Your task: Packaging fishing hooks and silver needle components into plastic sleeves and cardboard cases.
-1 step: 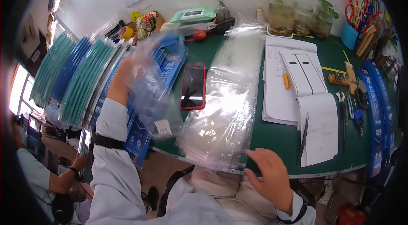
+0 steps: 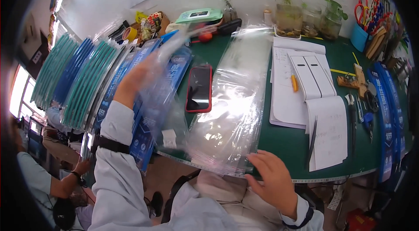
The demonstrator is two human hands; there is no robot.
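Note:
My left hand (image 2: 136, 77) is raised over the left side of the green table (image 2: 288, 143) and grips a clear plastic bag (image 2: 168, 78), which is blurred by motion. Under it lies a stack of long blue packages (image 2: 150, 130). My right hand (image 2: 271, 179) rests at the table's near edge, fingers on the lower end of a pile of long clear plastic bags (image 2: 235, 100). A red-cased phone (image 2: 199, 88) lies between the blue packages and the clear pile.
Rows of teal and blue packs (image 2: 78, 82) fill the far left. An open notebook (image 2: 301, 91) with a yellow pen (image 2: 294, 83) lies to the right. More blue packages (image 2: 386, 113), tools, a cup of scissors (image 2: 360, 34) and plant jars (image 2: 288, 19) line the edges. Another person (image 2: 41, 183) sits at the lower left.

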